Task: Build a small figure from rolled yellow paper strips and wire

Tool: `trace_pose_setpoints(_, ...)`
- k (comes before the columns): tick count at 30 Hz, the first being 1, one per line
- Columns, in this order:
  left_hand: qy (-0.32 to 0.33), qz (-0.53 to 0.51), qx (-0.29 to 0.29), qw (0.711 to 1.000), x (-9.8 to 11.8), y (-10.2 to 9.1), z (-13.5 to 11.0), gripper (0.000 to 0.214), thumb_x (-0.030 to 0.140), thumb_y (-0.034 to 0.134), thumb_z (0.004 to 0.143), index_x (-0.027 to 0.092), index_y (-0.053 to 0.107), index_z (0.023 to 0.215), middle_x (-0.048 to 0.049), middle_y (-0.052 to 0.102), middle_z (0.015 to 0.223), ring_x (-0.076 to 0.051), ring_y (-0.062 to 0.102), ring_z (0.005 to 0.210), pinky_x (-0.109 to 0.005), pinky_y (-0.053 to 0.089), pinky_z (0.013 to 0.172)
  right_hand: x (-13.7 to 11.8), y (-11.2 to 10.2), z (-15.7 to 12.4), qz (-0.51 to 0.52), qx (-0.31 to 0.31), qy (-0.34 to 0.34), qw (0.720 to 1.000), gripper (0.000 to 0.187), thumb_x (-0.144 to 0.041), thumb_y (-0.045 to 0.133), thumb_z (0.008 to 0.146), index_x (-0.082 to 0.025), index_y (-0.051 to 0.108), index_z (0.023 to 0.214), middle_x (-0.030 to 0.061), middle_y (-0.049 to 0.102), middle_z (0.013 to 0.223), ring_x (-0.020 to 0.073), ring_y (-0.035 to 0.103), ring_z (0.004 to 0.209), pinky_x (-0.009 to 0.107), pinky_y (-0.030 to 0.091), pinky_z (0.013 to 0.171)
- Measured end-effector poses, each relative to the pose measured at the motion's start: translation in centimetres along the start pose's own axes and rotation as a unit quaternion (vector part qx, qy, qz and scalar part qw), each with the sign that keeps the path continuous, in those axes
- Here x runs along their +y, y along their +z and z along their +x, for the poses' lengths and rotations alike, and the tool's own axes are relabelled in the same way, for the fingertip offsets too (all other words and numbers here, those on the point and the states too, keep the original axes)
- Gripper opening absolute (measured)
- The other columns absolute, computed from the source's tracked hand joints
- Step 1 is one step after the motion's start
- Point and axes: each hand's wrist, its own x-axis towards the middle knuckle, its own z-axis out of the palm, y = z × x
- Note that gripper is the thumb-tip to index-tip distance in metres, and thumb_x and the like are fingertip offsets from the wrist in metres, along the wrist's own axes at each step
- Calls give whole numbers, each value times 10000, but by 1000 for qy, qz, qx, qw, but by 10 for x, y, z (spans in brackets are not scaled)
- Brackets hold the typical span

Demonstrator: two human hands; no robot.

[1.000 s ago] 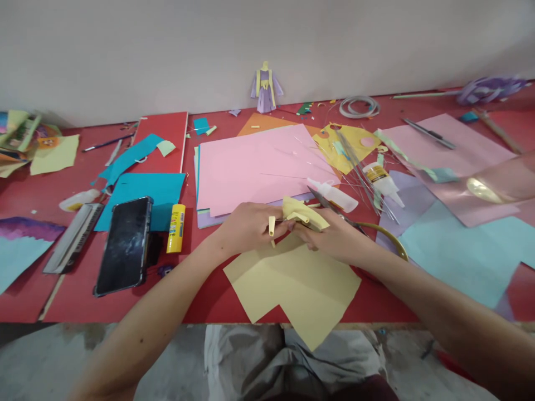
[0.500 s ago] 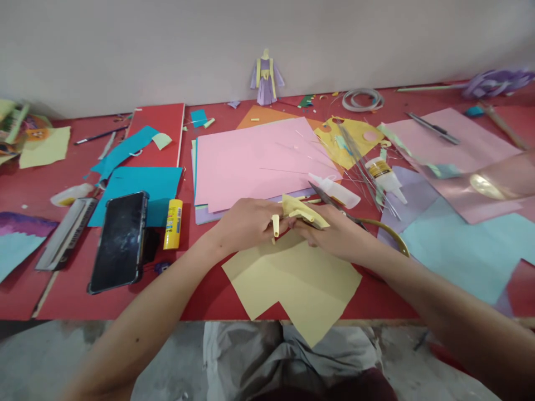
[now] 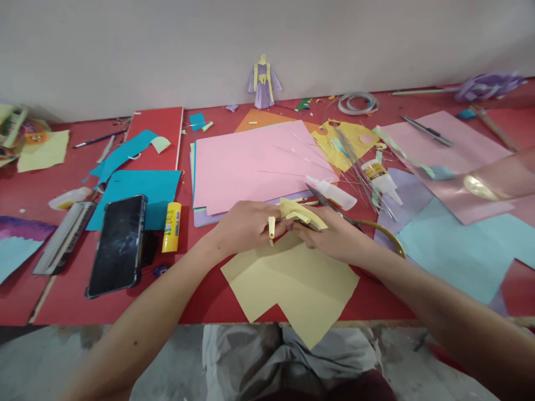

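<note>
My left hand [image 3: 244, 225] and my right hand [image 3: 330, 236] meet over the red table [image 3: 200, 301], both pinching a small folded yellow paper piece [image 3: 298, 213]. A short rolled yellow strip [image 3: 271, 226] sticks out by my left fingers. Under the hands lies a cut pale yellow sheet [image 3: 292, 284]. Scissors [image 3: 330, 203] lie just behind my right hand. A pink sheet stack [image 3: 254, 164] sits farther back.
A phone [image 3: 119, 242], a yellow glue stick [image 3: 172, 226] and teal paper [image 3: 137, 186] lie at the left. Glue bottles [image 3: 378, 175], thin wires and coloured sheets are at the right. A purple paper doll [image 3: 262, 83] leans on the wall. Another person's arm [image 3: 501, 178] reaches in at the right edge.
The view shifted slightly. Both hands stay closed on the yellow piece in nearly the same place.
</note>
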Motion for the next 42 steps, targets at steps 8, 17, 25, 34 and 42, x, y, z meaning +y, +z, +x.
trace_pose_setpoints(8, 6, 2, 1, 1000, -1, 1, 0, 357, 342, 416, 984, 162, 652, 785, -29, 720, 791, -121, 612, 666, -228, 414, 615, -1, 0, 0, 11, 6, 1, 1000, 133, -233, 506, 856, -194, 544, 735, -39, 463, 593, 108, 414, 534, 245, 334, 546)
trace_pose_setpoints(17, 3, 12, -10, 1000, -3, 1, 0, 337, 332, 416, 982, 154, 655, 825, -54, 732, 835, -159, 667, 761, -251, 469, 687, -2, -1, 0, -21, -5, -8, 1000, 117, -186, 489, 855, -196, 529, 746, -53, 435, 550, 117, 431, 535, 250, 339, 563)
trace_pose_setpoints(25, -4, 27, -10, 1000, -3, 1, 0, 348, 348, 427, 978, 150, 638, 784, -50, 707, 783, -156, 647, 722, -260, 457, 660, -3, -2, 0, -37, -13, -16, 999, 91, -146, 490, 846, -179, 559, 798, -51, 462, 581, 100, 416, 517, 241, 339, 562)
trace_pose_setpoints(34, -4, 36, -18, 999, -3, 0, -1, 329, 333, 450, 973, 140, 649, 794, -66, 714, 805, -170, 660, 753, -268, 472, 679, -5, -3, 0, -49, -24, -13, 998, 104, -120, 476, 831, -169, 566, 816, -52, 466, 589, 88, 402, 499, 236, 334, 552)
trace_pose_setpoints(42, 1, 35, -15, 999, -1, 0, 0, 347, 340, 431, 983, 143, 650, 799, -60, 711, 798, -162, 658, 732, -256, 465, 650, -7, -4, -1, -55, -34, -2, 998, 109, -142, 474, 861, -159, 582, 859, -43, 492, 630, 87, 416, 517, 238, 343, 568)
